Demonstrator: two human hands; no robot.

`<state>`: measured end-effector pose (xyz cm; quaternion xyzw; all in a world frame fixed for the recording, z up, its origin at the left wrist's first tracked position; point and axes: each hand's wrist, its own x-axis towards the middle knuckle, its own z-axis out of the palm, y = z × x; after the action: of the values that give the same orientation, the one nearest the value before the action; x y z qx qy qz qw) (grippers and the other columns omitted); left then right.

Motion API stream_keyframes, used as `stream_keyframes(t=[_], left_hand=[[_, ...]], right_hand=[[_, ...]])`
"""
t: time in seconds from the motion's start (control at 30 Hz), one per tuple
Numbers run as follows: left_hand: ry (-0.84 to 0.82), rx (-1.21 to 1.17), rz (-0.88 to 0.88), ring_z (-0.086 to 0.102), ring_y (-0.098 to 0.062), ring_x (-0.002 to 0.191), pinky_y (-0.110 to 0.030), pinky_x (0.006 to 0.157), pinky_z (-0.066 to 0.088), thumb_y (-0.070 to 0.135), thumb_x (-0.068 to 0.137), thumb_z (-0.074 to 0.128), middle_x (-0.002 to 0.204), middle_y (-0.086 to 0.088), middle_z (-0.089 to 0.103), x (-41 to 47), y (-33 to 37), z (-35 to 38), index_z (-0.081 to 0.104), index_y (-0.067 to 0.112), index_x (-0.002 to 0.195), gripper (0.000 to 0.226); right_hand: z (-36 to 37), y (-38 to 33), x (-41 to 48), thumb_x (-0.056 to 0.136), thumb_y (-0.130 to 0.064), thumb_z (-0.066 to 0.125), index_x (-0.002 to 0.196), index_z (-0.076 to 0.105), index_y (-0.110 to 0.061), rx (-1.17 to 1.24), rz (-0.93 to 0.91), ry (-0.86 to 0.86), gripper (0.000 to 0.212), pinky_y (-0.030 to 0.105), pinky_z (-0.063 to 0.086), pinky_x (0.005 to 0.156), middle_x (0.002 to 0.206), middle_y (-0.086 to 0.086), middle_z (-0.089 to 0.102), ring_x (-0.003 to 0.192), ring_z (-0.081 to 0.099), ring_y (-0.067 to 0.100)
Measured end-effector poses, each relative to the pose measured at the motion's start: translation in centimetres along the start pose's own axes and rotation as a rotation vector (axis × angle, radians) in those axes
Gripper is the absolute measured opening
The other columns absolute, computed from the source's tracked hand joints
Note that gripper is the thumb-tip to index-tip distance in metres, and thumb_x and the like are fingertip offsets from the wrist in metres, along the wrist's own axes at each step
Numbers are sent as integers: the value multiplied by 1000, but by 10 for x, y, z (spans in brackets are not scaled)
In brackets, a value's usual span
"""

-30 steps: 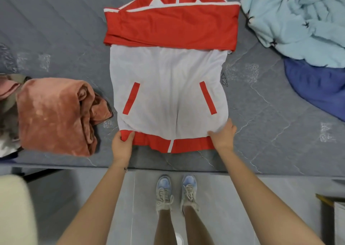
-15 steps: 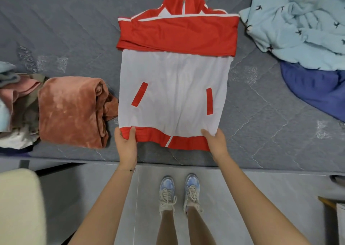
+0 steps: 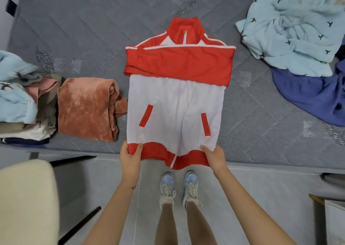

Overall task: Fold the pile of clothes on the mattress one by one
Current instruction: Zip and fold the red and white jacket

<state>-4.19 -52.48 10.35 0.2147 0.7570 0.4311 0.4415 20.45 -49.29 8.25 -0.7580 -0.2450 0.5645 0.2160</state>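
Head view: red-and-white zip-front track jacket (image 3: 175, 103), front up on grey quilted mattress (image 3: 84, 30), sleeves crossed over chest, hem past the near edge. Left grip (image 3: 130, 157) pinches red hem band at one corner, thumb on top; right grip (image 3: 214, 157) pinches the other corner, fingers curled under. Prob. hem-to-collar fold next: lift both corners level, keep fabric taut, land hem on the red sleeve band, then smooth w/ flat palms. Folded rust velvet bundle (image 3: 85, 108) just beside, left.
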Motion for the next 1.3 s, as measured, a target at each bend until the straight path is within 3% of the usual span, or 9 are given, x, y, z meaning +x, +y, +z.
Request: stream_keyframes(t=[0.17, 0.3, 0.37, 0.6, 0.83, 0.93, 1.03, 1.17, 1.3], left_hand=[[-15, -272, 2, 69, -19, 89, -28, 66, 59, 9, 96, 57, 103, -5, 67, 30, 55, 41, 54, 10, 115, 19], [-51, -427, 5, 69, -17, 80, -26, 66, 58, 6, 98, 52, 97, -8, 63, 67, 99, 82, 48, 9, 107, 10], [-59, -492, -9, 70, -17, 75, -27, 68, 58, 6, 99, 51, 95, -10, 64, 87, 116, 97, 45, 7, 109, 12], [-80, -512, -44, 70, -22, 81, -31, 76, 59, 9, 100, 50, 111, -23, 63, 163, 153, 131, 43, 2, 129, 31], [-58, -585, -90, 60, -33, 108, -48, 99, 50, 2, 100, 47, 124, -29, 55, 277, 187, 163, 44, 6, 115, 16], [-63, -556, -83, 59, -30, 109, -48, 101, 48, 1, 99, 47, 113, -22, 57, 319, 200, 175, 43, 7, 105, 10], [-122, -586, -32, 59, -29, 108, -44, 101, 48, 4, 102, 41, 108, -15, 59, 350, 214, 187, 42, 6, 108, 7], [-248, -449, -34, 56, -18, 118, -35, 104, 43, 19, 105, 38, 125, -6, 55, 364, 215, 212, 44, 18, 112, 9], [-338, 195, 225, 41, -12, 129, -29, 110, 31, 11, 99, 52, 144, -4, 42, 348, 184, 236, 32, 14, 144, 49]], right_hand=[[-2, -59, 14, 91, -11, 62, 97, 65, -20, 350, 75, -14, 11, 35, 56, 76, 95, 5, 70, 84, 66, 19], [3, -116, 42, 91, -15, 64, 105, 63, -5, 463, 86, -5, 17, 37, 59, 73, 93, 13, 68, 81, 66, 25], [5, -143, 55, 90, -16, 66, 93, 63, -4, 536, 110, -6, 13, 31, 59, 65, 82, 13, 66, 67, 64, 21], [17, -214, 105, 92, -18, 63, 82, 64, -11, 796, 166, -58, 12, 25, 55, 68, 61, 1, 69, 54, 66, 9], [29, -287, 188, 94, -16, 58, 92, 63, -14, 893, 78, 206, 5, 24, 51, 76, 91, 3, 65, 78, 62, 13], [29, -312, 221, 92, -17, 62, 83, 57, -22, 864, 43, 311, 11, 29, 49, 87, 91, -1, 64, 85, 62, 12], [26, -333, 249, 92, -29, 62, 90, 62, -23, 878, 59, 285, 7, 29, 46, 96, 114, -2, 68, 109, 63, 11], [37, -349, 273, 100, -41, 41, 113, 58, -28, 809, -70, 82, 25, 26, 36, 89, 118, -9, 65, 110, 56, 6], [47, -325, 288, 97, -28, 55, 145, 36, -19, 355, -160, 181, 53, 28, 31, 106, 145, -1, 43, 130, 42, 12]])
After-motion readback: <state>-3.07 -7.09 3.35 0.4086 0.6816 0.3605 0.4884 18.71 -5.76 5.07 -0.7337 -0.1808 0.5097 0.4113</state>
